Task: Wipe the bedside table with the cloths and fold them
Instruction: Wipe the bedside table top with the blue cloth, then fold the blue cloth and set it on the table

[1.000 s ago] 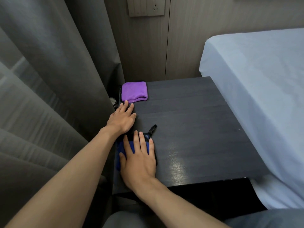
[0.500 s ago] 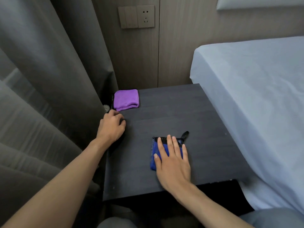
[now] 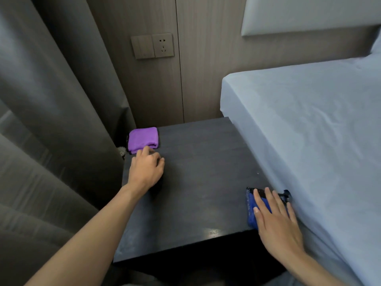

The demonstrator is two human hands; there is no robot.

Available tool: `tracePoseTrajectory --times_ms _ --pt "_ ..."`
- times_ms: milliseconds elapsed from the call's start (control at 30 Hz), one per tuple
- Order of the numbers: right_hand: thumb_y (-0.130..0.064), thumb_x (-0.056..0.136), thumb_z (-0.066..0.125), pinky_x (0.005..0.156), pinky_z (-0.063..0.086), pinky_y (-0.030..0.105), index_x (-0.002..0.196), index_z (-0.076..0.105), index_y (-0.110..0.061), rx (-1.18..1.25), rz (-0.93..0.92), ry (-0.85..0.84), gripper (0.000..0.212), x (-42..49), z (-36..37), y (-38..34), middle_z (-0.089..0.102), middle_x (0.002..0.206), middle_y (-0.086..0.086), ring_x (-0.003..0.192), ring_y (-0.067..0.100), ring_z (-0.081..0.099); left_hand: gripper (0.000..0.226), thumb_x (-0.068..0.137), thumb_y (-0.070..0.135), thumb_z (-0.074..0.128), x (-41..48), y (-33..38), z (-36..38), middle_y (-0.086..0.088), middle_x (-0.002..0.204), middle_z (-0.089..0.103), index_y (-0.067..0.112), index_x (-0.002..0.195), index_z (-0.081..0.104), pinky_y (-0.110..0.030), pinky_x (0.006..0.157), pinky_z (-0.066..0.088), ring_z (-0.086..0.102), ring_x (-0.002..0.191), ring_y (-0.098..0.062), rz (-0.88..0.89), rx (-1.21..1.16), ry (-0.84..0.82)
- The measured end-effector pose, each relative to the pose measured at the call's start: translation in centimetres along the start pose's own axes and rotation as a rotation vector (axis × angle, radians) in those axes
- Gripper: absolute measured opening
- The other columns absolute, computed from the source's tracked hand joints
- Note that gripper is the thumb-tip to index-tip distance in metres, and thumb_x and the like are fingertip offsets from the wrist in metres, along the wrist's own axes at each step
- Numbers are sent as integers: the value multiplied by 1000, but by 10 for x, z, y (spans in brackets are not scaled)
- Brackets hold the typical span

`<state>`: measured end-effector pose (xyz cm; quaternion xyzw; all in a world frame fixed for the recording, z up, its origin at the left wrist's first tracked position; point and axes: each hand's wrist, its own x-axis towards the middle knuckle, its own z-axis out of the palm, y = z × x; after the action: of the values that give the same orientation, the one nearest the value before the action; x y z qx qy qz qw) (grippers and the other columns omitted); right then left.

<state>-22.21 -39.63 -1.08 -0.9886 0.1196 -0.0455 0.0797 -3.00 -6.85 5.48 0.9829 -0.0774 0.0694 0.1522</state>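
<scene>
Both forearms bare, no sleeves; left hand [image 3: 146,168], right hand [image 3: 276,221] ungloved.

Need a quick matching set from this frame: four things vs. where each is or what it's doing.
Things:
1. blue cloth
2. purple cloth
3. left hand
4. socket

Places/states:
A. folded, table's far left corner
B. on the wall above the table
C. pressed flat under the right hand, against the bed
D. on the table, fingertips at the purple cloth

Pairs: 1-C, 2-A, 3-D, 4-B
</scene>
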Motion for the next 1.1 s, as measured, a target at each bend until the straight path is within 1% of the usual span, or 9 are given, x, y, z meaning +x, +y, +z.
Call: tracePoseTrajectory --times_ms 133,233,333,467,533,633,733,967,1100 --pt "-42 102 13 109 40 45 149 48 -24 146 8 -10 61 21 6 32 44 156 2 138 27 46 31 99 35 51 2 13 2 -8 126 56 13 106 72 -44 94 41 48 115 -27 13 -51 -22" --pt "-27 107 32 102 43 35 138 59 -26 587 149 120 41 24 -4 21 58 143 -4 130 22 56 32 99 34 51 0 25 5 -8 126 56 11 105 73 -46 97 43 49 117 -28 46 -120 -52" --pt "-31 106 38 103 43 30 136 60 -26 911 140 185 38 30 -36 -9 65 134 -6 125 14 58 34 99 33 50 -2 49 3 -8 120 59 9 103 74 -39 99 42 53 114 -28 116 -283 -99" --pt "-30 108 39 115 35 35 140 57 -26 1436 18 -21 36 58 -93 -57 60 141 -13 135 6 50 25 97 19 56 -4 93 -23 1 119 65 19 119 68 -33 99 47 61 110 -10 177 -670 -227" --pt "-27 110 34 113 33 26 142 54 -26 1556 -90 -135 38 74 -124 -84 56 144 -19 137 -1 45 37 91 13 60 -3 111 -38 3 121 67 25 127 63 -33 98 50 63 111 -9 194 -882 -225" --pt "-22 109 36 102 42 14 142 54 -24 1578 -182 -172 38 93 -159 -120 59 141 -18 130 -4 51 39 93 5 60 -1 139 -66 -6 119 69 15 131 60 -31 92 53 65 110 -15 247 -1067 -134" --pt "-19 106 48 93 50 15 148 48 -28 1423 -210 -147 43 109 -182 -147 57 143 -13 122 -3 58 36 90 -4 62 2 154 -96 -6 106 71 18 118 62 -28 86 55 67 99 -13 245 -1178 37" --pt "-35 84 77 101 51 37 140 55 -32 942 -386 3 60 147 -244 -182 67 122 -10 112 8 63 17 91 -2 63 14 138 -144 -18 100 71 9 105 64 -44 70 58 69 88 -26 113 -1356 175" --pt "-62 67 70 114 30 56 106 69 -41 697 -424 -2 44 162 -278 -191 73 103 -19 109 13 64 8 96 4 59 16 130 -163 -13 97 73 9 101 60 -38 65 60 71 85 -26 58 -1538 139"
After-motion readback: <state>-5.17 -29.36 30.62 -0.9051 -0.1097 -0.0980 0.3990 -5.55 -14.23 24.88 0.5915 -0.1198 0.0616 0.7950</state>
